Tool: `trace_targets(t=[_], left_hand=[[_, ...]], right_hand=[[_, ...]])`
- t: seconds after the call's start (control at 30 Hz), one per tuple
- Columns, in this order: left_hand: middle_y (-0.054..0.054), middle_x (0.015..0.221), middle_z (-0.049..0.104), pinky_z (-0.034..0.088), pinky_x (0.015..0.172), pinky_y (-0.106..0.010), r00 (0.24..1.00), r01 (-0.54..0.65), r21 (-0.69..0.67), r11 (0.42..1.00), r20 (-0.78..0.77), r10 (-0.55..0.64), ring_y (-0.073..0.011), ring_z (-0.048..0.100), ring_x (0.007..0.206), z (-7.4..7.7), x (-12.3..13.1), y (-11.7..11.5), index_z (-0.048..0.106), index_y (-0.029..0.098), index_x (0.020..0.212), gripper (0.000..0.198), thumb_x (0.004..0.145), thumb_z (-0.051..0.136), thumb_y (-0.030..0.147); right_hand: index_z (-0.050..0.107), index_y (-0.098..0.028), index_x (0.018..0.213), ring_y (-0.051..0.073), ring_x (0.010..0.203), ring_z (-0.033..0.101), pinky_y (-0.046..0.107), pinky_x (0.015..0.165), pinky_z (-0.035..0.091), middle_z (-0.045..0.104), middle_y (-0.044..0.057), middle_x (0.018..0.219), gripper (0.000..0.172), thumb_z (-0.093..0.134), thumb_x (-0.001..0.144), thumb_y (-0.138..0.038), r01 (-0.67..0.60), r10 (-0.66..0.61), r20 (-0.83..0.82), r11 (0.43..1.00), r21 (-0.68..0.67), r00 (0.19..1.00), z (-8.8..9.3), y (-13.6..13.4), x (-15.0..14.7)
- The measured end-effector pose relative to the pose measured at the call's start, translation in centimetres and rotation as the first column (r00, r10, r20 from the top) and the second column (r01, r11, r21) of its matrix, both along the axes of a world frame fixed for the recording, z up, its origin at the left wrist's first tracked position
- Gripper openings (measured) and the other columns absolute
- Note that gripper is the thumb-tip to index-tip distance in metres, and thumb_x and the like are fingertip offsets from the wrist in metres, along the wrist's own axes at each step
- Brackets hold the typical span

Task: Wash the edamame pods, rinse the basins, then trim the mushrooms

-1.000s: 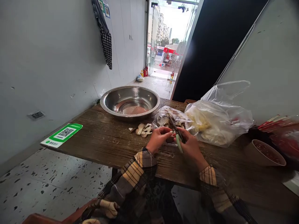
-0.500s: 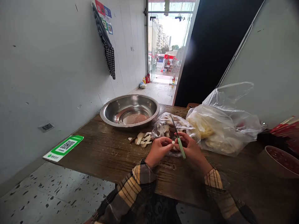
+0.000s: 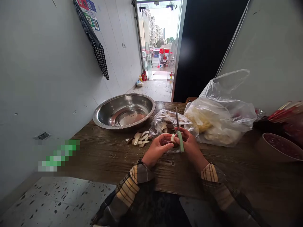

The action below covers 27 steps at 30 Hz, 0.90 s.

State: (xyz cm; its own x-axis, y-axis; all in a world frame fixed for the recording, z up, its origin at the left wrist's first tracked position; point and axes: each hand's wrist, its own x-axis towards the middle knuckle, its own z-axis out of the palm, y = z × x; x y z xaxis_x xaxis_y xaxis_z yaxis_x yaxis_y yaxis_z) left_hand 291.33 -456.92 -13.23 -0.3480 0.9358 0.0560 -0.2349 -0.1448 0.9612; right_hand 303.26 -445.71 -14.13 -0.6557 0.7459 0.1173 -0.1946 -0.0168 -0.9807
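Between my two hands is a mushroom (image 3: 173,138), its pale stem showing and its brown cap partly covered by fingers. My left hand (image 3: 156,148) is closed on the mushroom with thumb and fingertips. My right hand (image 3: 191,145) grips a knife (image 3: 180,142) by its light green handle, the narrow blade pointing up and away. The right fingertips are close to the mushroom; whether they touch it I cannot tell. Just beyond the hands, a clear plastic bag (image 3: 156,126) holds more mushrooms. Cut mushroom pieces (image 3: 139,139) lie in a small pile left of the bag.
A wide steel basin (image 3: 96,119) stands at the back left of the wooden table (image 3: 99,162). To the right are a large plastic bag (image 3: 222,108) with yellowish contents and a bowl (image 3: 267,140) of something dark red. A wall runs along the left.
The camera view has shifted, so the scene sits further left and slightly higher. More of the mushroom's brown cap now shows between my hands, and the knife stands more upright.
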Motion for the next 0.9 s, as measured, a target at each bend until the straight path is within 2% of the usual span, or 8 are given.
trace_targets(t=[0.1,0.2,0.3,0.37,0.57,0.67,0.77,0.9], left_hand=[[-0.005,0.097,0.070,0.050,0.086,-0.032,0.995,0.027,0.020,0.999,0.098,-0.029,-0.0177,0.064,0.090,-0.5,-0.1,0.2,0.067,0.015,0.100,0.040,0.066,0.084,0.027],[-0.005,0.087,0.070,0.052,0.082,-0.034,0.985,0.004,0.033,0.999,0.173,-0.010,-0.0170,0.066,0.081,-1.0,-0.4,0.4,0.067,0.014,0.090,0.031,0.068,0.082,0.030],[-0.003,0.077,0.069,0.052,0.076,-0.029,0.986,-0.026,0.046,0.999,0.168,0.018,-0.0138,0.064,0.072,-1.1,-0.5,0.3,0.067,0.013,0.088,0.027,0.071,0.079,0.031],[-0.003,0.078,0.068,0.052,0.075,-0.027,0.988,-0.020,0.053,0.998,0.154,0.012,-0.0125,0.063,0.072,-1.0,-0.5,0.3,0.067,0.013,0.089,0.026,0.073,0.077,0.031],[-0.004,0.088,0.068,0.054,0.081,-0.034,0.972,0.045,0.050,0.998,0.230,-0.055,-0.0163,0.065,0.081,-0.7,-0.3,0.2,0.064,0.016,0.093,0.031,0.070,0.080,0.029],[-0.004,0.083,0.067,0.054,0.075,-0.033,0.968,0.014,0.047,0.999,0.249,-0.026,-0.0158,0.064,0.077,-0.6,-0.5,0.2,0.064,0.015,0.092,0.032,0.068,0.081,0.029],[-0.002,0.077,0.066,0.048,0.062,-0.022,0.974,-0.057,0.031,0.998,0.219,0.049,-0.0113,0.060,0.070,-0.6,-0.8,0.2,0.066,0.015,0.091,0.031,0.067,0.081,0.027],[-0.002,0.076,0.065,0.037,0.053,-0.017,0.980,-0.117,0.023,0.993,0.164,0.112,-0.0080,0.055,0.065,-0.5,-1.0,0.3,0.069,0.013,0.088,0.026,0.067,0.079,0.024]], right_hand=[[0.058,-0.026,0.113,0.013,0.071,0.060,0.027,0.065,0.049,0.065,-0.003,0.085,0.052,0.079,0.067,-0.034,0.066,-0.071,-0.080,0.996,-0.067,0.994,-0.4,-0.1,-0.2],[0.058,-0.026,0.113,0.012,0.071,0.059,0.025,0.064,0.049,0.064,-0.004,0.085,0.052,0.080,0.066,-0.031,0.045,-0.052,-0.104,0.996,-0.071,0.993,-0.6,-0.2,-0.3],[0.058,-0.026,0.112,0.012,0.072,0.059,0.025,0.066,0.049,0.063,-0.004,0.084,0.053,0.081,0.064,-0.028,0.036,-0.039,-0.086,0.999,-0.035,0.996,-0.6,-0.4,-0.3],[0.057,-0.025,0.112,0.012,0.072,0.059,0.027,0.068,0.050,0.063,-0.003,0.084,0.053,0.080,0.064,-0.031,0.046,-0.046,-0.069,0.999,-0.002,0.997,-0.5,-0.5,-0.2],[0.054,-0.025,0.114,0.014,0.072,0.060,0.030,0.068,0.053,0.064,-0.001,0.087,0.053,0.077,0.068,-0.039,0.070,-0.068,-0.019,0.993,0.090,0.997,-0.3,-0.6,-0.2],[0.055,-0.024,0.115,0.017,0.077,0.063,0.034,0.074,0.053,0.066,0.001,0.087,0.054,0.077,0.068,-0.040,0.059,-0.061,0.009,0.987,0.151,0.998,-0.2,-0.5,0.1],[0.057,-0.022,0.118,0.019,0.081,0.065,0.036,0.080,0.052,0.069,0.003,0.087,0.056,0.077,0.069,-0.039,0.021,-0.046,0.095,0.967,0.253,0.994,-0.2,0.0,1.6],[0.059,-0.022,0.125,0.022,0.081,0.064,0.038,0.081,0.051,0.070,0.004,0.090,0.057,0.075,0.073,-0.039,-0.095,-0.068,0.328,0.885,0.456,0.942,-0.3,0.8,5.7]])
